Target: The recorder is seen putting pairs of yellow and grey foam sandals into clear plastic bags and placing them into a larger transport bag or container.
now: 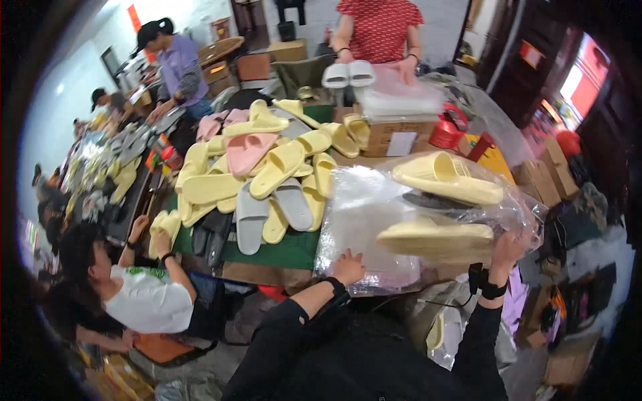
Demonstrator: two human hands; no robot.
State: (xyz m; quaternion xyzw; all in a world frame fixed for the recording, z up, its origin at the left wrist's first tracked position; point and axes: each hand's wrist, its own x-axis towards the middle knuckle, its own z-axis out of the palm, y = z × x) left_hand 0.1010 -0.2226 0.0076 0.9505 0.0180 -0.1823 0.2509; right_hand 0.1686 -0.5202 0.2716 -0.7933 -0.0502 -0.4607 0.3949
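Note:
My left hand (348, 267) rests with its fingers spread on the near edge of a stack of clear plastic bags (361, 207). At the right end of a pale yellow slide slipper (435, 240), my right hand (509, 248) is closed on it; motion blurs the slipper, and the fingers are partly hidden. Crumpled clear plastic lies close around that hand. Just beyond, a second yellow slipper (448, 177) lies on its side on the plastic. To the left is a heap of slippers in yellow, grey and pink, including a pink slipper (251, 152) and a grey slipper (252, 217).
A co-worker in white (150, 297) handles a yellow slipper at the left. Across the table, a person in red (380, 30) stands by white slippers (348, 74) and stacked plastic on a cardboard box (394, 137). A red tape dispenser (449, 127) stands beside the box.

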